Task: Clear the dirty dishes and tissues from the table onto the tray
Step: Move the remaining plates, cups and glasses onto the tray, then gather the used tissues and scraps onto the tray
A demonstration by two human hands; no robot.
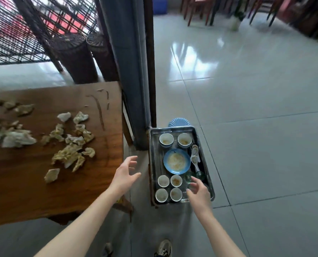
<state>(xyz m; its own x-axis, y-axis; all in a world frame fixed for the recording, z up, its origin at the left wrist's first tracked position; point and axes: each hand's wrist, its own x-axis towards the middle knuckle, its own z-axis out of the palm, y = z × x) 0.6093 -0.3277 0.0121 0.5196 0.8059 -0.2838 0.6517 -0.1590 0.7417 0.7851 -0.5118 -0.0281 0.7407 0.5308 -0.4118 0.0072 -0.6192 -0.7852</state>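
A metal tray (153,160) sits low beside the wooden table (33,191). It holds a blue plate (176,161) with food scraps, two bowls (166,139) at the far end, several small white cups (163,181), white spoons (195,154) and small green glasses (189,176). Several crumpled used tissues (69,143) lie scattered on the table. My right hand (199,193) hovers with spread fingers over the tray's near right corner, holding nothing. Between table and tray, my left hand (125,175) is empty with fingers spread.
A grey-blue post (134,71) with a dark wooden frame stands just behind the tray. A blue ribbed stool (178,122) peeks out past the tray. Wicker chair legs (74,58) stand beyond the table. Shiny tiled floor (256,127) stretches to the right.
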